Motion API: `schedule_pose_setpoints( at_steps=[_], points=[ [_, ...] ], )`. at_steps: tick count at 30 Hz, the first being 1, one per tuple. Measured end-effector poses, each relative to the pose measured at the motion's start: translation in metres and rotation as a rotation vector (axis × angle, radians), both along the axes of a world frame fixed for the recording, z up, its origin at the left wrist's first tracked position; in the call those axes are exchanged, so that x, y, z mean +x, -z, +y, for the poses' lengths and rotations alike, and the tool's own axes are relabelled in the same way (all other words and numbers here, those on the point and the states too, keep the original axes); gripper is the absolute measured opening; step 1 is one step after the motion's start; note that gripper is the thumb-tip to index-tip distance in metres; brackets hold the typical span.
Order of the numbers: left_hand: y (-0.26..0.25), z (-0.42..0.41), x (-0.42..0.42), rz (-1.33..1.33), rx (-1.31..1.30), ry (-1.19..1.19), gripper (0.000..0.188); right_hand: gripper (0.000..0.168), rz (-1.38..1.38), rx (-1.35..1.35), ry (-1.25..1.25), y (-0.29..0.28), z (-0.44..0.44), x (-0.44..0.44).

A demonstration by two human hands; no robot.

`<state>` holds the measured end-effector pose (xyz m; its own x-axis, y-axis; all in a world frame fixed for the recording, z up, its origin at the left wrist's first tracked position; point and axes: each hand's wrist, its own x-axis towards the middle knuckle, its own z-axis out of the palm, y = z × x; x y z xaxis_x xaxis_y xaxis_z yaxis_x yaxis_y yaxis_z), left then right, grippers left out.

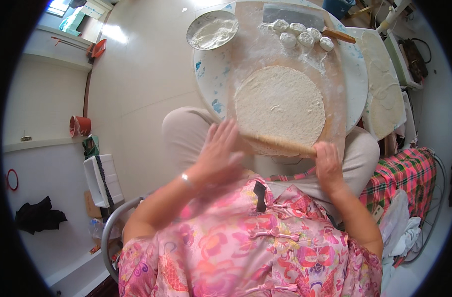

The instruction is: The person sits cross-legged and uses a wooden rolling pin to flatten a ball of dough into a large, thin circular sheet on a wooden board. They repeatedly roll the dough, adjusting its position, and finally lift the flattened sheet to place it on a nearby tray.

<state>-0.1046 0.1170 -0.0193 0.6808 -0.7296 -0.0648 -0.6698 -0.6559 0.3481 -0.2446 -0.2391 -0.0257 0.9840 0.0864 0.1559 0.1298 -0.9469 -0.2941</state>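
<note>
A large, thin round of dough (279,102) lies on a floured wooden board (244,59), its near edge under a wooden rolling pin (281,144). My right hand (328,157) is closed around the pin's right end. Blurred by motion, my left hand (220,146) is beside the pin's left end with its fingers stretched out; no thing shows in it. Several floured dough balls (305,39) are grouped at the board's far end. Behind them lies a wide cleaver-like blade (292,14), and a wooden handle (339,35) sticks out to their right.
The board rests on a round white table (211,85) with blue marks. A bowl of flour (213,31) stands at its far left. Rolled dough sheets (380,85) lie on a surface to the right. A plaid cloth (404,174) hangs over something near my right side.
</note>
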Motion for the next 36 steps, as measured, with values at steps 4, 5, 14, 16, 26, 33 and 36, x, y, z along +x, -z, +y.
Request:
schedule_pose_setpoints(
  at_steps=[4,5,14,16,26,33,36],
  points=[
    [0.001,-0.050,0.083,-0.095,-0.119,-0.134,0.073,0.038,-0.081,0.030,0.023,-0.004,0.002,0.066],
    [0.001,-0.057,0.094,-0.105,-0.127,-0.168,0.073,0.038,-0.099,0.030,0.028,-0.001,0.002,0.072],
    [0.034,-0.046,0.084,-0.147,-0.081,-0.042,0.076,0.078,0.013,-0.135,0.026,0.008,0.006,0.047],
    [0.027,-0.091,0.144,-0.139,-0.129,-0.165,0.073,0.079,0.029,-0.138,0.143,-0.001,-0.019,0.121],
    [0.041,-0.049,0.099,-0.088,-0.066,-0.086,0.068,0.087,0.029,-0.035,-0.051,0.004,-0.025,0.074],
    [0.016,-0.142,0.229,-0.101,-0.209,-0.200,0.069,0.085,-0.114,-0.112,0.134,0.009,-0.078,0.222],
    [0.037,-0.110,0.193,-0.033,-0.108,-0.193,0.066,0.085,-0.087,-0.107,-0.032,0.007,-0.068,0.163]
  ],
)
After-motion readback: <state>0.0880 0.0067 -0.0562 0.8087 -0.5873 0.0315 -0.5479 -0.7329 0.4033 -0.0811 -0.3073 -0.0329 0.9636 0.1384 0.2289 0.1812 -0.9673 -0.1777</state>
